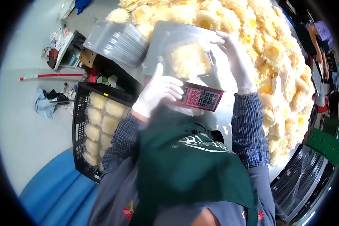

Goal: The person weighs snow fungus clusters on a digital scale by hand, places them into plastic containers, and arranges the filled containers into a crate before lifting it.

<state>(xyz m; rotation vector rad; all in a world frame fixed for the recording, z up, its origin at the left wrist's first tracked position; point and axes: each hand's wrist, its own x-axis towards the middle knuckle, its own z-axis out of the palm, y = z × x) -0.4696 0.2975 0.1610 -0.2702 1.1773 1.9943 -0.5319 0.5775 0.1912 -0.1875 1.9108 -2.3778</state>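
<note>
One pale frilly clump (191, 62) in what looks like a clear tray (171, 48), on a scale (158, 51) between both hands' fingers. Left hand (158, 93): fingers loosely extended beside the keypad (204, 98), apparently holding nothing. Right hand (235, 60): fingers bent near the scale's far corner; grip cannot be told. Probable handling: light, crumbly; tray thin, slick, best taken by opposite walls.

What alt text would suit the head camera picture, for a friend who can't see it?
A person's white-gloved left hand and right hand flank pale, frilly pieces on a digital scale. A large heap of similar pieces spreads beyond and to the right; stacked clear trays and a black crate of pale blocks sit to the left.
</note>
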